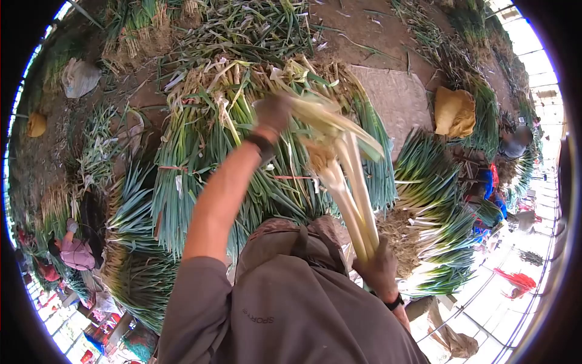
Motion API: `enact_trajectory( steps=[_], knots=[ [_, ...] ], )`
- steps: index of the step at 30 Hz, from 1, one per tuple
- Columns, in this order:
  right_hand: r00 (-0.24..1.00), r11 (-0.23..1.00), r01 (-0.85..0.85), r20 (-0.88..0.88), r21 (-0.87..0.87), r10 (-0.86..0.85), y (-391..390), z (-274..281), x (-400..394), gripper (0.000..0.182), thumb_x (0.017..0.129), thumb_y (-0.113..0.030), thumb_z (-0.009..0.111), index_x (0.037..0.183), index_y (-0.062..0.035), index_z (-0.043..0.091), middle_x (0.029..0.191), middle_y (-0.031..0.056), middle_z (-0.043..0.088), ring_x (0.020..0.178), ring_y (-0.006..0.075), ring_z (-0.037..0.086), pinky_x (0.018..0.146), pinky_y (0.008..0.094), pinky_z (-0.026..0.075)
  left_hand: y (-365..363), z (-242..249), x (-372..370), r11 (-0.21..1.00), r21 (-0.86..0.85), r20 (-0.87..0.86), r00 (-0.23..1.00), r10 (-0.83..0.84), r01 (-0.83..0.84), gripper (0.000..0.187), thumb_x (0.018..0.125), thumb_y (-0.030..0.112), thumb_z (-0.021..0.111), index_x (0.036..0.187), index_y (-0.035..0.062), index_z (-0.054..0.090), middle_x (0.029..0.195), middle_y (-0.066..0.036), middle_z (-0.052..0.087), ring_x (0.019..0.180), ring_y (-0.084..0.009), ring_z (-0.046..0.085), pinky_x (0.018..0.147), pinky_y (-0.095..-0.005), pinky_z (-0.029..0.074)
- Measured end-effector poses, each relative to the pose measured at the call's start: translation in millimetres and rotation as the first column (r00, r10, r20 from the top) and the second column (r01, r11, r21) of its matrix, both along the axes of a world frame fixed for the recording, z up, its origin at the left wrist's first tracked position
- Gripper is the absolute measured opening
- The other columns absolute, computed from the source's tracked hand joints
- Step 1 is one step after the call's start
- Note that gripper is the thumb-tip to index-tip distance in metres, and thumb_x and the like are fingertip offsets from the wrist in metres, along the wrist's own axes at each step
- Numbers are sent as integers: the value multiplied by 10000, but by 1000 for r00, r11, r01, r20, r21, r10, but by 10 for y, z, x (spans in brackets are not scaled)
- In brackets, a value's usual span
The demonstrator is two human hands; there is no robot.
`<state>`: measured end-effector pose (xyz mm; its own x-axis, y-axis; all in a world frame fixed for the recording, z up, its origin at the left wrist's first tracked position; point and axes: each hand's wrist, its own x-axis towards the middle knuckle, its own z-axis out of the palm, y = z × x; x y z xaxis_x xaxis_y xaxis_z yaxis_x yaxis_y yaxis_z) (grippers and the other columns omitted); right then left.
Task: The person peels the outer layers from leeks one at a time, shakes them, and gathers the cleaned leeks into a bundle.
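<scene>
Several thick pale green onion stalks [350, 194] slant up from my right hand [381, 268], which is wrapped round their lower end beside my body. Their rooty upper end [320, 155] looks smeared by motion. My left hand [274, 113], also blurred, is closed at one end of some pale outer onion leaves [330, 121] that stretch right across the top of the stalks. Both hands look dark, perhaps gloved. Beneath them lies a broad heap of green onions [206, 151], roots away from me and green leaves toward me, some bundles tied with reddish bands [291, 177].
Stripped leaves [248, 30] litter the ground beyond the heap. More onions [433, 218] are piled at right and onions [136, 267] at left. A flat sheet [388, 100] and a yellow sack [454, 112] lie right. A person [77, 252] works at left, another person [516, 142] at right.
</scene>
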<state>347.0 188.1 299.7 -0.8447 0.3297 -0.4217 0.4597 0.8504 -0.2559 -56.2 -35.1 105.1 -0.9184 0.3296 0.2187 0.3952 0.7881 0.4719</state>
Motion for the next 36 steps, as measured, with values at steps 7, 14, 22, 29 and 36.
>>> enact_trajectory(
  steps=[7, 14, 22, 29, 36],
  knots=[
    [969, 950, 244, 6, -197, -248, 457, 112, 447, 791, 638, -186, 850, 1299, -8, 454, 924, 223, 684, 804, 422, 694, 716, 490, 569, -1682, 483, -793, 911, -411, 116, 991, 74, -20, 302, 920, 360, 642, 1058, 98, 699, 960, -194, 732, 905, -381, 710, 785, -501, 556],
    [822, 390, 357, 88, -849, -562, 769, 91, 253, 757, 648, -247, 890, 1273, -13, 532, 1020, 52, 649, 891, 159, 652, 783, 307, 538, -500, 639, 1218, 137, 48, 882, 22, -470, 989, 282, 885, 281, 690, 1014, 35, 742, 974, -154, 761, 893, -342, 718, 784, -436, 560],
    [758, 221, 326, 114, -919, -643, 756, 34, 369, 764, 615, -219, 829, 1284, 0, 531, 1014, 97, 659, 902, 206, 671, 826, 336, 548, -463, 2035, -2181, 853, 442, -218, 956, -198, 278, 298, 837, 335, 792, 969, 73, 736, 832, -67, 662, 734, -204, 642, 692, -374, 534],
    [839, 276, 314, 129, -908, -529, 659, 14, 346, 779, 623, -201, 848, 1308, 9, 542, 1031, 82, 665, 898, 195, 652, 830, 322, 530, 1209, 1625, 265, 794, 365, 395, 692, -604, 486, 1100, 778, 120, 810, 1613, -17, 106, 1670, -272, 151, 1551, -346, 214, 1285, -370, 181],
    [920, 318, 301, 185, -899, -346, 496, -14, 285, 739, 643, -248, 883, 1273, -3, 583, 1072, 70, 680, 984, 168, 636, 906, 326, 510, 1515, 715, 1069, 21, 772, 404, 464, -788, -636, 334, 1010, 254, 623, 1280, 61, 589, 1023, -14, 646, 920, -139, 639, 746, -298, 549]
  ],
)
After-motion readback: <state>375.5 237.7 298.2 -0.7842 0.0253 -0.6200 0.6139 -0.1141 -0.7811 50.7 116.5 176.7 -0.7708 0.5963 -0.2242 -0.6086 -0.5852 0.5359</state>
